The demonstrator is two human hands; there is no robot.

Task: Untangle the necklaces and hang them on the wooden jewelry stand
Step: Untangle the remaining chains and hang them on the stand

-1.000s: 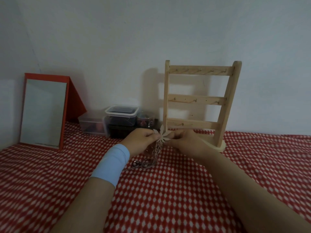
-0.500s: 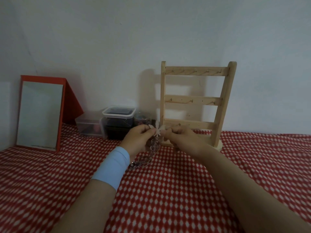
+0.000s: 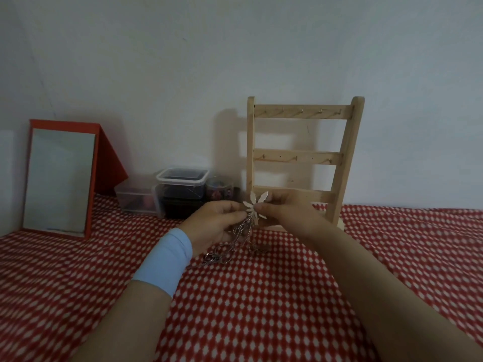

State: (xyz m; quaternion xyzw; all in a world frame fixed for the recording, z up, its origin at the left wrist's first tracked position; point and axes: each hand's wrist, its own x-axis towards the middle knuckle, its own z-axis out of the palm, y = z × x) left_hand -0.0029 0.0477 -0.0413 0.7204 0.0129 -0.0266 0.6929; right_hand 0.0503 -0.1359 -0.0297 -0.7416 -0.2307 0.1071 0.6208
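Observation:
Both hands hold a tangle of necklaces just in front of the wooden jewelry stand (image 3: pixel 300 158), whose three rails of small hooks carry nothing. A pale flower-shaped pendant (image 3: pixel 255 206) sits between my fingertips. My left hand (image 3: pixel 217 223), with a light blue wristband, pinches it from the left. My right hand (image 3: pixel 281 209) pinches it from the right. Silvery chains (image 3: pixel 241 233) hang from the pendant down to the red patterned cloth (image 3: pixel 261 309), where their ends and clasps (image 3: pixel 213 257) lie in a heap.
A red-framed mirror (image 3: pixel 60 178) leans against the wall at the left. Clear plastic boxes (image 3: pixel 180 189) and a small jar (image 3: pixel 219 189) stand between the mirror and the stand. The wall is right behind everything.
Both hands have stayed pinched on the pendant and lifted it slightly; the chains hang a little longer below. My head has shifted, so the stand sits a bit more to the left.

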